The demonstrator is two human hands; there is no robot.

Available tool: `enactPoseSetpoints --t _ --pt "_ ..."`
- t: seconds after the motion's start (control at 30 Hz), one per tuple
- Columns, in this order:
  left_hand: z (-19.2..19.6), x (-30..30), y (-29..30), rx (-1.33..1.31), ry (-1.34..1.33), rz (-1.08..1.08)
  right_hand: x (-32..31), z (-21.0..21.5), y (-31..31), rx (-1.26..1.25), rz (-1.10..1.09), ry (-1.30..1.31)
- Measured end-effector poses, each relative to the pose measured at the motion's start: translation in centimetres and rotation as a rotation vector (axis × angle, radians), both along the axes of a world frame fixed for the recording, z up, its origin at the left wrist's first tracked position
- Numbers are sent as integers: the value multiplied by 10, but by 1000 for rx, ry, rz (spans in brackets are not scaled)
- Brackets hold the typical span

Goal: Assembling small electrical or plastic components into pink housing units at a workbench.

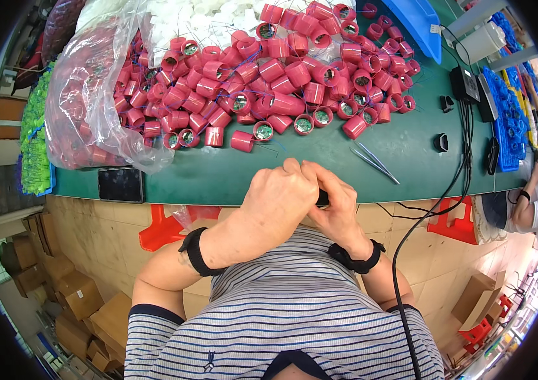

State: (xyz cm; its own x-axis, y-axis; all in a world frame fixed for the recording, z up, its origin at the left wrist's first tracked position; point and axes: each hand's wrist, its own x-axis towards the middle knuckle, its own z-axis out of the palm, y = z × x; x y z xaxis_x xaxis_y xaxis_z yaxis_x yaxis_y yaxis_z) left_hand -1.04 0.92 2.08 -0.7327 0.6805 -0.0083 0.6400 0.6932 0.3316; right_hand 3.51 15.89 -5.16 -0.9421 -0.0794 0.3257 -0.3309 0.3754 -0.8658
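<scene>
Both my hands meet at the front edge of the green table. My left hand is closed, knuckles up, with its fingertips hidden behind the back of the hand. Against it, my right hand is closed with thumb and fingers around a small black piece, which shows only in part between the hands. Beyond them lies a big pile of red cylindrical housings, several showing green circuit boards and thin blue wires. Metal tweezers rest on the table to the right of my hands.
A clear plastic bag of red housings stands left, near a black phone. Black caps and cables lie right. A blue tray is at the back. Another person's arm shows at far right.
</scene>
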Motion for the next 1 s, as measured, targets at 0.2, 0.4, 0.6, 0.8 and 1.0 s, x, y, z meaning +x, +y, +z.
enactPoseSetpoints --t 0.2,0.4,0.6,0.8,1.0 --pt "-4 -2 -5 -145 291 -201 -1 -1 3 -39 12 -18" --pt "-18 2 -15 -2 275 -128 -4 3 0 -53 -11 -9" --pt "-33 -3 -20 419 -113 61 -6 6 1 -59 24 -59" --pt "-22 1 -20 661 -506 236 -6 3 0 -73 8 -43" --pt "-25 3 -16 436 -313 215 -4 6 -1 -66 -1 -60"
